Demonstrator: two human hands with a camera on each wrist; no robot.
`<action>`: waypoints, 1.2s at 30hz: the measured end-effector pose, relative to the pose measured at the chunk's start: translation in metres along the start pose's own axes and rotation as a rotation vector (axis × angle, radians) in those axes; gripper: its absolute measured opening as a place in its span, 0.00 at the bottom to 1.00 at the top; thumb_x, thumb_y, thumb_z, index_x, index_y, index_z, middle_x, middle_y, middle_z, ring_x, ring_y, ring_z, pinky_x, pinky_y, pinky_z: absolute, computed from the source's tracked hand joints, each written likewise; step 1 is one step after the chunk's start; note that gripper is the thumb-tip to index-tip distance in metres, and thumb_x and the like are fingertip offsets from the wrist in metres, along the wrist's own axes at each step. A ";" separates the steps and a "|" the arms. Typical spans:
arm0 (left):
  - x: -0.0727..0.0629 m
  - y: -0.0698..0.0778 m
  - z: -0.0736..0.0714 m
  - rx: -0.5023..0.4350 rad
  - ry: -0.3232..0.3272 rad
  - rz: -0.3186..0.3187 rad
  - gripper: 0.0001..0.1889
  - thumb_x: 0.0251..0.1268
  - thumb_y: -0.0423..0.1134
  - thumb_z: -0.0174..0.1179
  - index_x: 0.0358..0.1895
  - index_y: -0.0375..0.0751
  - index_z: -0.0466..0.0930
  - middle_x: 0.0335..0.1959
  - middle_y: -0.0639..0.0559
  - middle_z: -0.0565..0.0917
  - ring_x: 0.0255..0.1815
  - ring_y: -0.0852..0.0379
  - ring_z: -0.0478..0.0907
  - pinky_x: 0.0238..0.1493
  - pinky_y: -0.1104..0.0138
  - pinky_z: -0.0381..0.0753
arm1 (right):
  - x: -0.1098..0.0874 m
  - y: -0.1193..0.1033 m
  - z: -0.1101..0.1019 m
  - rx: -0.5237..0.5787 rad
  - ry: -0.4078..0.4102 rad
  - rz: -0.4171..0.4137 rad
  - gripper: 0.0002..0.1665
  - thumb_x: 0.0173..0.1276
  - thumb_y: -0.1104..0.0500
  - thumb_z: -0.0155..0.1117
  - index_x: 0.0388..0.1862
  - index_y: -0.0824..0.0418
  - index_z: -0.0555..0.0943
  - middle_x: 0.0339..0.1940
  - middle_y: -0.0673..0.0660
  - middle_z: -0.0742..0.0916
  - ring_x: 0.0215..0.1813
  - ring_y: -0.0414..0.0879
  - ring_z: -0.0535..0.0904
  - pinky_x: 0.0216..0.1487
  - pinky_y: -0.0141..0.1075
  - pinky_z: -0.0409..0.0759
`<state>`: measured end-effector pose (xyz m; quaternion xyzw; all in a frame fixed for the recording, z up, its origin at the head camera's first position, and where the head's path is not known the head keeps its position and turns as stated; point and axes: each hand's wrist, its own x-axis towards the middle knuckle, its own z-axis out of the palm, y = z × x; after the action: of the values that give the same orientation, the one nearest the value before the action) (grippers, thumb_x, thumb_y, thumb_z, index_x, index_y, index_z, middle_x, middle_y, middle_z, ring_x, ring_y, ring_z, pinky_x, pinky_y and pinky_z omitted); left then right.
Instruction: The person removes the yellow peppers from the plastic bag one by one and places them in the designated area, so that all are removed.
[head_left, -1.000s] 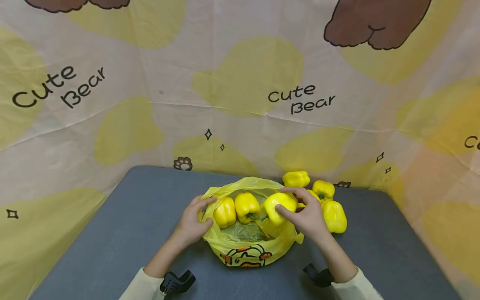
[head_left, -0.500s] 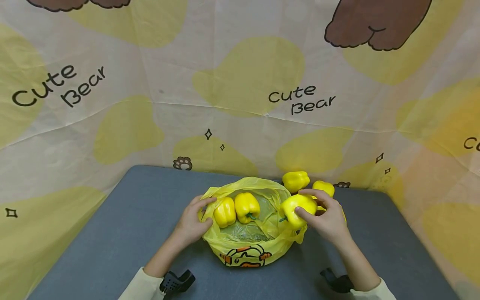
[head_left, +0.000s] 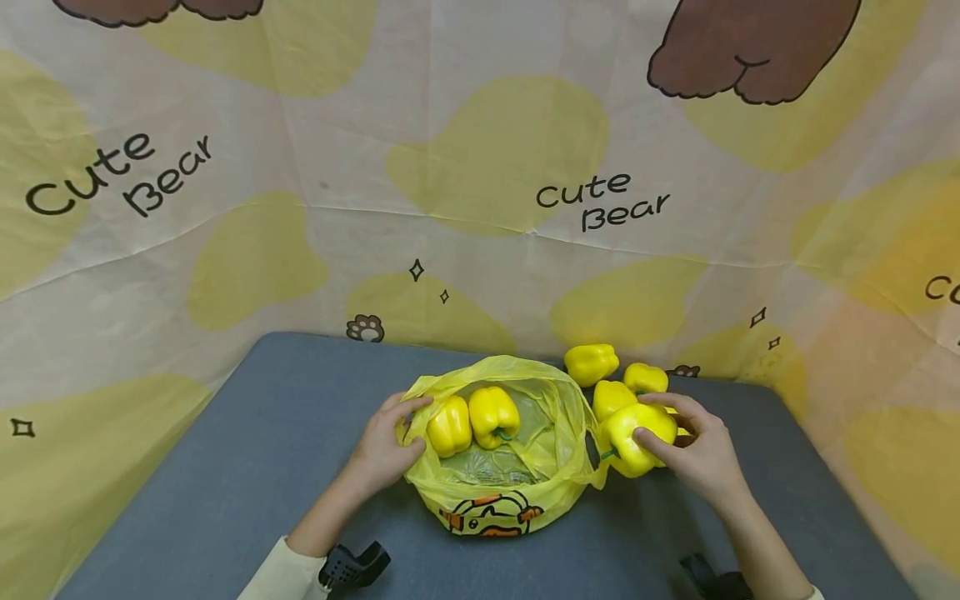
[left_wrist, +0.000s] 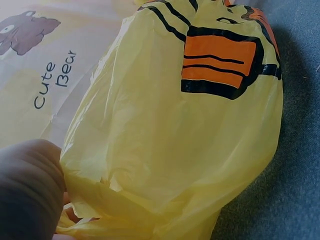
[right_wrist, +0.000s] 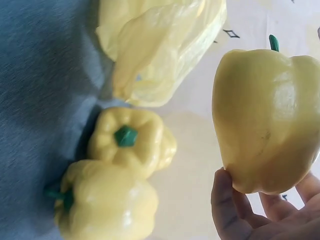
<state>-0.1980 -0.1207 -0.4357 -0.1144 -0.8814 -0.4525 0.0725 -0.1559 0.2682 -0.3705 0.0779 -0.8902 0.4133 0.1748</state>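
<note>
A yellow plastic bag (head_left: 427, 492) with a cartoon print stands wide-mouthed on the table. Two yellow bell peppers, one at the left (head_left: 449, 429) and one beside it (head_left: 493, 421), lie inside. My left hand (head_left: 384, 450) holds the bag's left rim; in the left wrist view the bag wall (left_wrist: 140, 125) hides most of its fingers. Just outside the right rim, my right hand (head_left: 701, 454) grips another yellow bell pepper (head_left: 632, 442) between thumb and fingers. That bell pepper (right_wrist: 267, 120) points its green stem away from the palm in the right wrist view.
Several loose yellow bell peppers (head_left: 591, 364) sit at the table's back right, partly behind the held one. Two of them, the nearer bell pepper (right_wrist: 107, 205) among them, touch in the right wrist view. A printed cloth (head_left: 480, 167) hangs behind the grey table (head_left: 262, 433).
My right hand has carried the bell pepper rightward, from over the bag's mouth to beyond its right rim, near the loose peppers. My left hand has stayed on the rim.
</note>
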 end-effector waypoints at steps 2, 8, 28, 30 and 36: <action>0.000 0.000 0.000 0.000 0.001 -0.001 0.30 0.47 0.26 0.59 0.60 0.42 0.78 0.59 0.45 0.73 0.37 0.56 0.68 0.34 0.68 0.69 | -0.002 0.003 -0.002 -0.011 -0.007 0.012 0.24 0.55 0.62 0.73 0.53 0.59 0.81 0.51 0.57 0.81 0.37 0.28 0.77 0.31 0.30 0.79; 0.000 -0.001 0.001 0.010 0.004 0.000 0.30 0.47 0.26 0.59 0.60 0.43 0.78 0.58 0.45 0.73 0.37 0.57 0.68 0.34 0.67 0.69 | -0.008 0.014 -0.004 -0.021 -0.034 0.033 0.25 0.55 0.62 0.73 0.53 0.59 0.81 0.53 0.60 0.81 0.36 0.28 0.78 0.31 0.30 0.80; 0.000 -0.002 0.001 0.010 0.012 0.007 0.30 0.46 0.26 0.60 0.59 0.42 0.79 0.57 0.45 0.74 0.35 0.57 0.67 0.32 0.69 0.67 | -0.016 0.035 0.006 -0.157 -0.157 0.121 0.25 0.55 0.51 0.74 0.52 0.54 0.81 0.51 0.57 0.83 0.40 0.36 0.75 0.34 0.32 0.77; 0.000 -0.002 0.001 0.012 0.010 0.008 0.30 0.47 0.26 0.60 0.59 0.42 0.79 0.57 0.45 0.74 0.35 0.57 0.67 0.31 0.69 0.67 | -0.016 0.035 0.008 -0.164 -0.165 0.123 0.26 0.54 0.50 0.74 0.52 0.54 0.81 0.51 0.57 0.83 0.41 0.38 0.75 0.35 0.32 0.77; 0.001 -0.003 0.001 0.023 0.015 0.023 0.29 0.47 0.26 0.60 0.59 0.43 0.79 0.58 0.45 0.74 0.37 0.56 0.68 0.34 0.67 0.68 | -0.015 0.038 0.014 -0.194 -0.179 0.101 0.26 0.53 0.49 0.75 0.52 0.53 0.82 0.52 0.54 0.84 0.45 0.42 0.76 0.36 0.33 0.76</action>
<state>-0.1994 -0.1211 -0.4386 -0.1202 -0.8846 -0.4424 0.0857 -0.1565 0.2822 -0.4109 0.0524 -0.9408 0.3252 0.0805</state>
